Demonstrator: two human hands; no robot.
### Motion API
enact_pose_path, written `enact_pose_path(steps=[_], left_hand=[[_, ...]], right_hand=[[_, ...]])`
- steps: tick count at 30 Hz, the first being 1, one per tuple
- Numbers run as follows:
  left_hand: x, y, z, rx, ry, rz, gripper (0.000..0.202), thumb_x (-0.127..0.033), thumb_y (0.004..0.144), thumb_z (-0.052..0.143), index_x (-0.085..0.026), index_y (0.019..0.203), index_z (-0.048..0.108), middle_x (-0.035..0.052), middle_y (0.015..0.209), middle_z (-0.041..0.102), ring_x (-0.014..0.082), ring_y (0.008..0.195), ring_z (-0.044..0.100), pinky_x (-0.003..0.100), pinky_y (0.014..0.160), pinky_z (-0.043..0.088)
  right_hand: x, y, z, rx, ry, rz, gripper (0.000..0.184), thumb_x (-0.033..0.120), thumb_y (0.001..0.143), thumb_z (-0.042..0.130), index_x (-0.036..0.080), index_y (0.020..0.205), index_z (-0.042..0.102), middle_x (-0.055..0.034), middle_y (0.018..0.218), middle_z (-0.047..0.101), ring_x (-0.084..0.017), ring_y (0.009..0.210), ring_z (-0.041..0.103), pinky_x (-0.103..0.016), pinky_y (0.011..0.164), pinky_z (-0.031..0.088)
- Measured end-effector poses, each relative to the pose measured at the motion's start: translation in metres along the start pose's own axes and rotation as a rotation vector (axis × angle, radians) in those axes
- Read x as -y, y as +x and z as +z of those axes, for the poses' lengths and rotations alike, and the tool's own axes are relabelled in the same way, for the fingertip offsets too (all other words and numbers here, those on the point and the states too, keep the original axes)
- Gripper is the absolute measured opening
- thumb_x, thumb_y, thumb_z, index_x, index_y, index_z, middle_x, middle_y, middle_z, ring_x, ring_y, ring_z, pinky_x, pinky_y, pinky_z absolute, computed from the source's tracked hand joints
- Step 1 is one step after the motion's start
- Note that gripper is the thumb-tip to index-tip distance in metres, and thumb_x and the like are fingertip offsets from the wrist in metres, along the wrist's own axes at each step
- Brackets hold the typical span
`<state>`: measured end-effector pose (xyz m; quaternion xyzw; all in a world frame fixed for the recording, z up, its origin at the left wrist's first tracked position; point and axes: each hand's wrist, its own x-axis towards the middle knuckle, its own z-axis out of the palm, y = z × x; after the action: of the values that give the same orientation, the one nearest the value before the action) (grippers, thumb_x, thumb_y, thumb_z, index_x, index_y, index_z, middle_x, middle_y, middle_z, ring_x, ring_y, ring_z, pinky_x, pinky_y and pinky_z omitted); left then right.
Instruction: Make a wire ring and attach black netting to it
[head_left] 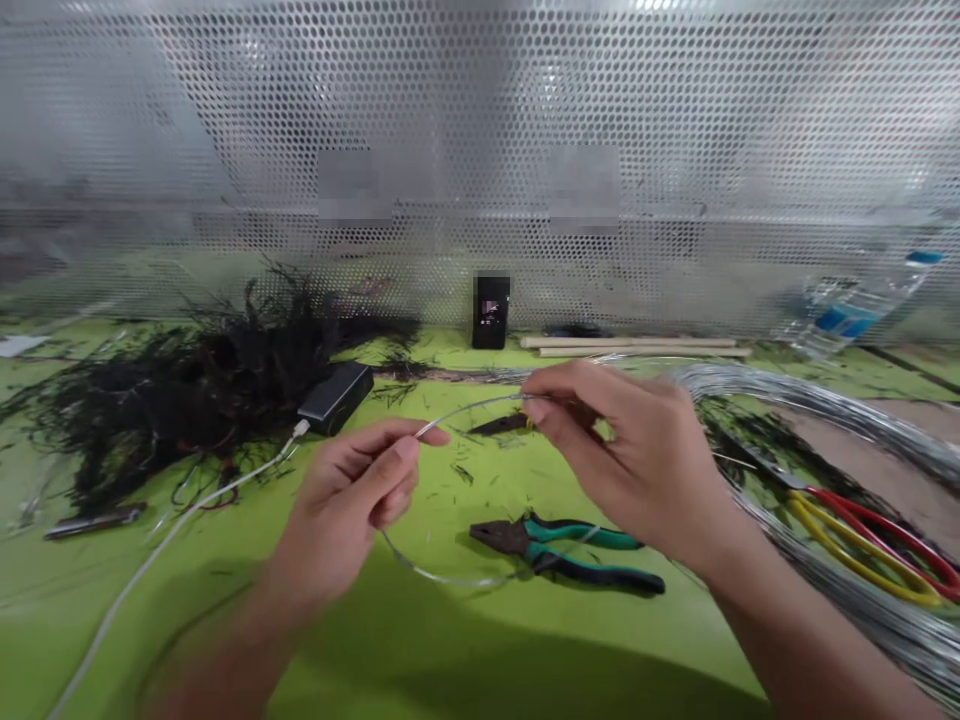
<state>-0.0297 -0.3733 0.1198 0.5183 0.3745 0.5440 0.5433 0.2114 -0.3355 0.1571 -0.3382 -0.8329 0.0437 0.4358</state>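
Observation:
A thin silvery wire (472, 405) arcs between my two hands above the green tabletop. My left hand (360, 490) pinches it between thumb and fingers. At the other side, my right hand (630, 440) grips the wire with thumb and fingertips. A lower loop of wire curves from beneath my left hand towards the pliers (510, 538), which have teal and black handles and lie on the table below my right hand. Partly behind my right fingers rests a second dark-jawed tool (499, 425); its handles are mostly hidden.
Black stringy material (225, 370) is heaped at the left, beside a power bank (337, 395) with a white cable (157, 550). A large wire coil (810, 395), scissors (870, 540) and a bottle (855, 315) occupy the right. Wooden sticks (637, 345) and a black device (490, 312) stand near the perforated metal panel (450, 120).

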Motion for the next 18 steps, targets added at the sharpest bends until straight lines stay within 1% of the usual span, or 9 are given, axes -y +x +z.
enact_pose_path(steps=[2,4,5,7,9,12,14,16,18], left_hand=[[-0.001,-0.003,-0.002,0.044,0.035,-0.013,0.023,-0.042,0.094,0.075,-0.023,0.106,0.082,-0.0016,0.059,0.050,0.0079,0.051,0.035,0.020,0.044,0.022],[-0.005,-0.006,-0.003,0.085,0.083,-0.016,0.024,-0.041,0.097,0.071,-0.023,0.109,0.081,0.0023,0.067,0.061,0.0093,0.054,0.041,0.021,0.045,0.026],[-0.009,-0.007,-0.002,0.098,0.116,-0.010,0.023,-0.040,0.099,0.069,-0.023,0.110,0.081,0.0034,0.070,0.065,0.0092,0.055,0.041,0.021,0.045,0.027],[-0.018,-0.007,0.004,0.109,0.193,0.012,0.024,-0.038,0.102,0.065,-0.022,0.112,0.080,0.0044,0.074,0.069,0.0079,0.052,0.038,0.022,0.044,0.026],[-0.029,-0.003,0.012,0.133,0.264,0.032,0.026,-0.039,0.103,0.064,-0.022,0.114,0.080,0.0052,0.077,0.072,0.0068,0.050,0.035,0.021,0.043,0.027],[-0.049,0.009,0.024,0.204,0.280,0.046,0.023,-0.039,0.101,0.068,-0.024,0.115,0.080,0.0060,0.082,0.077,0.0052,0.048,0.040,0.017,0.042,0.034],[-0.062,0.019,0.030,0.253,0.236,0.042,0.021,-0.038,0.098,0.073,-0.023,0.109,0.082,0.0068,0.082,0.078,0.0053,0.049,0.049,0.015,0.044,0.041],[-0.070,0.027,0.034,0.288,0.210,0.029,0.018,-0.036,0.096,0.075,-0.020,0.100,0.083,0.0074,0.078,0.078,0.0076,0.053,0.060,0.015,0.048,0.048],[-0.075,0.031,0.037,0.303,0.205,0.032,0.016,-0.034,0.096,0.076,-0.020,0.096,0.083,0.0067,0.076,0.078,0.0094,0.055,0.067,0.014,0.049,0.051]], right_hand=[[-0.002,-0.002,0.001,-0.035,0.058,0.023,0.012,0.015,0.103,0.059,0.022,0.098,0.067,-0.0004,0.079,0.072,-0.014,0.063,0.061,-0.028,0.057,0.044],[-0.005,-0.003,-0.003,-0.039,0.090,0.006,0.011,0.018,0.103,0.060,0.024,0.097,0.067,-0.0008,0.079,0.071,-0.015,0.064,0.061,-0.029,0.058,0.045],[-0.006,-0.003,-0.007,-0.029,0.106,-0.013,0.010,0.019,0.103,0.061,0.024,0.097,0.067,-0.0012,0.080,0.071,-0.015,0.065,0.062,-0.030,0.060,0.045],[-0.007,-0.002,-0.016,0.002,0.130,-0.046,0.008,0.021,0.103,0.062,0.025,0.098,0.068,-0.0020,0.082,0.072,-0.017,0.067,0.063,-0.032,0.061,0.046],[-0.007,-0.001,-0.025,-0.007,0.135,-0.056,0.009,0.022,0.103,0.063,0.026,0.097,0.068,-0.0022,0.082,0.072,-0.017,0.065,0.062,-0.033,0.060,0.046],[-0.010,-0.003,-0.038,-0.106,0.120,-0.072,0.007,0.024,0.101,0.066,0.029,0.097,0.070,-0.0021,0.077,0.071,-0.019,0.063,0.062,-0.035,0.058,0.045],[-0.013,-0.006,-0.043,-0.193,0.083,-0.093,0.007,0.024,0.100,0.068,0.030,0.099,0.072,-0.0028,0.079,0.072,-0.020,0.065,0.064,-0.036,0.058,0.046],[-0.016,-0.008,-0.047,-0.264,0.033,-0.105,0.010,0.022,0.099,0.068,0.031,0.100,0.073,-0.0029,0.082,0.074,-0.020,0.065,0.063,-0.036,0.058,0.046],[-0.018,-0.009,-0.049,-0.323,-0.001,-0.136,0.014,0.019,0.097,0.069,0.031,0.101,0.073,-0.0022,0.083,0.074,-0.018,0.062,0.061,-0.035,0.057,0.045]])
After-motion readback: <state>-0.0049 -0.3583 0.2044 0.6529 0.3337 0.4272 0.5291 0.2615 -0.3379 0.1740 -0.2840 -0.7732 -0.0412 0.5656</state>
